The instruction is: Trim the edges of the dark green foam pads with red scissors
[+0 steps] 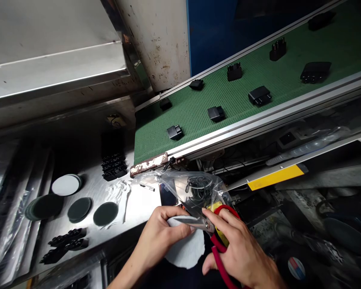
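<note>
White fabric disc [186,247] pinched in left hand [161,237], fingers closed on its upper edge, near the conveyor's low end. Right hand [240,249] wrapped round red-handled scissors [219,241], blades at the disc. Clear plastic bag [195,192] just beyond both hands, below green conveyor belt [195,108] carrying black plastic parts [216,114]. Dark round pads [80,209] and stacked black parts [114,166] on steel table [93,188], left of the conveyor.

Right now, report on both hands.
Left hand gripping white fabric disc. Right hand on red-handled scissors, blade across the disc. Clear plastic bag just behind, not blocking.
</note>
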Demonstrator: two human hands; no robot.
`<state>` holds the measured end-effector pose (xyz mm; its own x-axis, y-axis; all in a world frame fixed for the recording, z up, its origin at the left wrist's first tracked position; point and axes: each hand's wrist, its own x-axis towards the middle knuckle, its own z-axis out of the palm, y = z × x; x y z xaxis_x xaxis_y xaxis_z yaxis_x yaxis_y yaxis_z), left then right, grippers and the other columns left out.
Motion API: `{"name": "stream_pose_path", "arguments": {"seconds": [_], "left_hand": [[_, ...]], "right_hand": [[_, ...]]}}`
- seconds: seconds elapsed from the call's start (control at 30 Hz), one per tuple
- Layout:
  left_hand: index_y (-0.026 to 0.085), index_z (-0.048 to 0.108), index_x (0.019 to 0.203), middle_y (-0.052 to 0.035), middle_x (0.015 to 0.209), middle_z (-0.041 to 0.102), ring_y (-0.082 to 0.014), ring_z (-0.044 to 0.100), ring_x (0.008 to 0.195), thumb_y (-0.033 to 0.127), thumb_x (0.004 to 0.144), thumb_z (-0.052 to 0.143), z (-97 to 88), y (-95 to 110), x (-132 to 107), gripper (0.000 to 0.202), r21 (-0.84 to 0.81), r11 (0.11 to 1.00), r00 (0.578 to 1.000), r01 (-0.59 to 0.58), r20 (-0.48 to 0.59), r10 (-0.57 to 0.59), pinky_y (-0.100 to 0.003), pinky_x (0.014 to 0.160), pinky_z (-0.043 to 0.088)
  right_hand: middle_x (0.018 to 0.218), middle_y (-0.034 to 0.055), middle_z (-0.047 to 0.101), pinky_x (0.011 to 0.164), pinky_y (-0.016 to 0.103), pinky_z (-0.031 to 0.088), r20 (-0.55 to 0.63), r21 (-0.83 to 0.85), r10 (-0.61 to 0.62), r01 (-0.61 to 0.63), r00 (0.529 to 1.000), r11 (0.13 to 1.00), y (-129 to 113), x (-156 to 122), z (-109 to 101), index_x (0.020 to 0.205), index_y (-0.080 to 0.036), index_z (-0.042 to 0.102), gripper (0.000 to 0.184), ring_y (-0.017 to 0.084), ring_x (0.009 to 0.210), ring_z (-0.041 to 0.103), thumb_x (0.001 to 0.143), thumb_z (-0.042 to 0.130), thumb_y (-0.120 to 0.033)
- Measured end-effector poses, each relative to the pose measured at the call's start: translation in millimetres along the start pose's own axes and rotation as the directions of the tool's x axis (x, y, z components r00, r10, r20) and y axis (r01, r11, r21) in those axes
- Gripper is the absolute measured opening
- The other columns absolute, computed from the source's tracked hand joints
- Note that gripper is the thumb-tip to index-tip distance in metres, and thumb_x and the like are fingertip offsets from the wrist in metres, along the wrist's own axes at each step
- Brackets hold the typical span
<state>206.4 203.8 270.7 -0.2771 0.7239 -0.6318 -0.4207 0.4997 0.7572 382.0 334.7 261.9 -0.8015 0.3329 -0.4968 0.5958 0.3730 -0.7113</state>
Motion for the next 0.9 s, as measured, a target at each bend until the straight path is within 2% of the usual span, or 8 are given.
{"name": "stream_pose_path", "arguments": {"seconds": [0.13, 0.23, 0.3, 0.5, 0.63, 0.77, 0.9], "left_hand": [[0.012, 0.072, 0.077, -0.0059, 0.073, 0.069, -0.0180, 0.057, 0.070, 0.029, 0.070, 0.074, 1.0, 0.7, 0.1, 0.018, -0.013, 1.000, 1.000, 0.007, 0.006, -0.007, -0.025, 0.066, 0.044], [0.012, 0.073, 0.076, -0.0053, 0.075, 0.070, -0.0172, 0.057, 0.070, 0.020, 0.066, 0.074, 2.3, 2.2, 1.0, 0.013, -0.030, 0.999, 1.000, 0.022, 0.009, -0.021, -0.024, 0.066, 0.044], [0.012, 0.073, 0.077, -0.0056, 0.076, 0.071, -0.0178, 0.058, 0.071, 0.017, 0.065, 0.073, 2.7, 2.7, 1.8, 0.013, -0.022, 1.000, 1.000, 0.016, 0.008, -0.016, -0.024, 0.067, 0.044], [0.010, 0.072, 0.077, -0.0078, 0.076, 0.071, -0.0189, 0.057, 0.072, 0.025, 0.070, 0.072, 1.4, 0.5, 0.7, 0.016, -0.017, 1.000, 0.999, 0.017, 0.045, -0.016, -0.026, 0.067, 0.044], [0.010, 0.070, 0.076, -0.0070, 0.073, 0.069, -0.0170, 0.055, 0.070, 0.029, 0.071, 0.074, 0.0, -0.2, -1.0, 0.020, 0.011, 0.999, 0.999, 0.031, 0.045, -0.031, -0.025, 0.066, 0.042], [0.012, 0.068, 0.082, -0.0051, 0.080, 0.068, -0.0166, 0.056, 0.074, 0.032, 0.074, 0.074, -3.7, 0.0, -0.6, 0.022, 0.034, 0.999, 0.999, -0.017, 0.042, 0.016, -0.024, 0.067, 0.041], [0.012, 0.069, 0.084, -0.0057, 0.082, 0.069, -0.0181, 0.058, 0.076, 0.029, 0.074, 0.072, -5.2, 1.2, 0.1, 0.019, 0.032, 0.999, 0.999, -0.017, 0.039, 0.016, -0.025, 0.070, 0.043]], "right_hand": [[0.115, 0.0004, 0.053, 0.101, 0.037, 0.045, 0.028, 0.003, 0.013, -0.013, 1.000, 1.000, -4.3, -3.1, -4.0, 0.140, -0.043, 0.036, 0.107, 0.025, 0.114, 0.052, 0.047, 0.089, -0.049], [0.121, 0.0018, 0.049, 0.106, 0.042, 0.041, 0.029, -0.050, -0.016, 0.017, 0.999, 0.999, -8.4, -3.6, -6.0, 0.142, -0.045, 0.029, 0.117, 0.029, 0.121, 0.046, 0.042, 0.090, -0.049], [0.122, 0.0032, 0.047, 0.107, 0.045, 0.039, 0.014, -0.080, -0.030, 0.031, 0.999, 0.996, -10.0, -2.4, -6.2, 0.143, -0.044, 0.028, 0.117, 0.030, 0.123, 0.043, 0.043, 0.089, -0.050], [0.114, 0.0017, 0.052, 0.101, 0.039, 0.045, 0.044, -0.024, 0.013, -0.012, 0.999, 1.000, -9.4, 0.8, -5.1, 0.140, -0.042, 0.036, 0.106, 0.026, 0.112, 0.053, 0.048, 0.088, -0.050], [0.116, 0.0008, 0.053, 0.101, 0.038, 0.044, 0.038, -0.010, 0.027, -0.027, 0.999, 1.000, -5.6, -0.6, -4.8, 0.139, -0.043, 0.039, 0.105, 0.026, 0.113, 0.053, 0.046, 0.089, -0.048], [0.117, 0.0004, 0.054, 0.102, 0.037, 0.044, 0.034, -0.003, 0.025, -0.025, 0.999, 1.000, -3.6, -1.9, -6.1, 0.138, -0.043, 0.040, 0.103, 0.025, 0.115, 0.052, 0.047, 0.089, -0.047], [0.118, 0.0018, 0.054, 0.103, 0.037, 0.044, 0.052, -0.028, 0.014, -0.013, 0.999, 1.000, -7.5, -1.4, -6.8, 0.140, -0.039, 0.038, 0.110, 0.026, 0.116, 0.051, 0.044, 0.089, -0.050]]}}
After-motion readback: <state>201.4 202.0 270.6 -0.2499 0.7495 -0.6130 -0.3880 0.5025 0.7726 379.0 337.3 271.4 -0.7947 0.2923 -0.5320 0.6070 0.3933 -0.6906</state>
